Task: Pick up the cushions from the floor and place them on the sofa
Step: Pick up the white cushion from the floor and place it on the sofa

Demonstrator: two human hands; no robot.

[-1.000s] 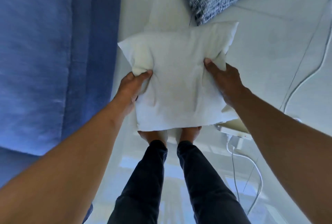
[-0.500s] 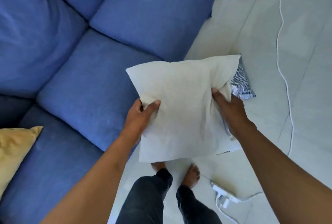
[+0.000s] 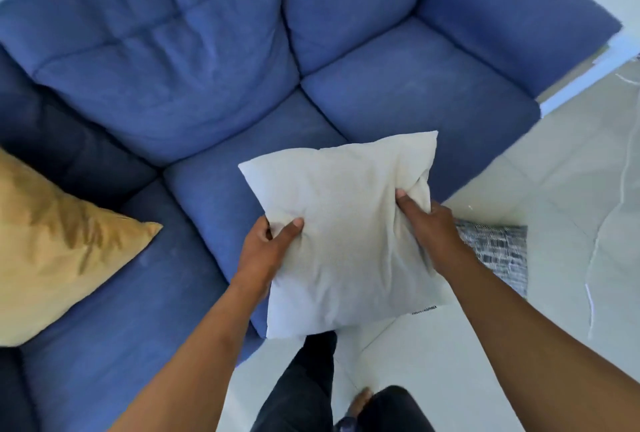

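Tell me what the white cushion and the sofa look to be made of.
White cushion: soft, matte woven cloth, probably cotton; it puckers where both hands pinch it. Sofa: blue matte upholstery fabric with a slightly brushed look, seamed and padded; the exact fibre can't be told.

Unreadable print on cushion tag (image 3: pixel 424 308)

Big blue fabric sofa (image 3: pixel 214 92) fills the upper left, mustard-yellow cushion (image 3: pixel 52 251) lying on it; grey patterned cushion (image 3: pixel 498 255) sits on the pale tiled floor (image 3: pixel 571 189) at right.
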